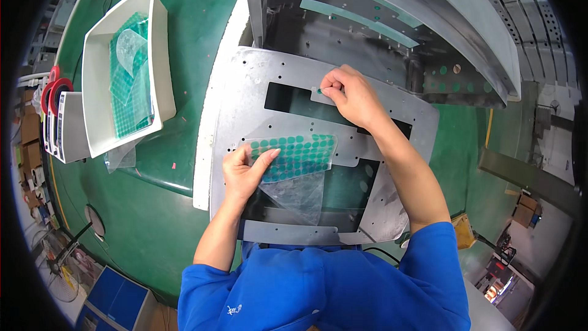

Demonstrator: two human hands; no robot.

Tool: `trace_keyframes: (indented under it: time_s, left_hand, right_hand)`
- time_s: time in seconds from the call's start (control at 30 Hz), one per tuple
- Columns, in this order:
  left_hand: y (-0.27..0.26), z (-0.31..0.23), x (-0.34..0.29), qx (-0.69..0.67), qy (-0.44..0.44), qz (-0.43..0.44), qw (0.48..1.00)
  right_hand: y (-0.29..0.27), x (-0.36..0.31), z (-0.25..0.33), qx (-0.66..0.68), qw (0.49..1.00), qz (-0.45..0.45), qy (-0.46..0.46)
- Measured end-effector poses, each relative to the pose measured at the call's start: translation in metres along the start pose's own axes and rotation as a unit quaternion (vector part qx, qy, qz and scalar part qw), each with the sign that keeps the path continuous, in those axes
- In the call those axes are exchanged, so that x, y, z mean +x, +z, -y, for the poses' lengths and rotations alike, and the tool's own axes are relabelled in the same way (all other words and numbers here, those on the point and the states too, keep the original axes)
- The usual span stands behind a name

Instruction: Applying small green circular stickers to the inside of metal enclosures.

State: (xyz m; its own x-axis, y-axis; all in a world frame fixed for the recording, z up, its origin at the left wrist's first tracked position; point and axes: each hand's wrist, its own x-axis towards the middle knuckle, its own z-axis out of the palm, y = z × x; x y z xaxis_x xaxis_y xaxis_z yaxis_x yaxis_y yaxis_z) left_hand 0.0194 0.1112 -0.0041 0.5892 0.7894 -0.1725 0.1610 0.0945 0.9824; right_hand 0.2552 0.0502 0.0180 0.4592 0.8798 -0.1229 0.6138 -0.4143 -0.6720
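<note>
My left hand (244,170) grips a clear sheet of round green stickers (300,150) by its left edge, thumb on top. The sheet hangs over the lower cutout of a grey metal panel (248,95), its bare clear part drooping down. Farther up, my right hand (352,98) is at the panel's narrow upper cutout. Its thumb and forefinger are pinched on a small green sticker (319,91), at the strip of metal by that cutout. Whether the sticker touches the metal cannot be made out.
Beyond the panel stands a curved metal housing (355,30) with green dots inside. At left, a white bin (162,55) holds more green sticker sheets (131,79), with red-handled scissors (55,92) beside it. A blue cabinet (116,297) is at the lower left.
</note>
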Motion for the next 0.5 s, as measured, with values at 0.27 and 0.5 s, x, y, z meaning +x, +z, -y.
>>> trace_keyframes:
  time_s: [0.27,0.5]
  left_hand:
    - [0.0007,-0.0028,0.0013,-0.018,-0.010,0.011,1.000]
    - [0.0011,-0.0037,0.0011,-0.021,-0.013,0.009,1.000]
  right_hand:
    - [-0.0005,0.0024,0.0043,-0.041,0.999,0.003,0.015]
    - [-0.0008,0.0027,0.0052,-0.053,0.999,0.001,0.010]
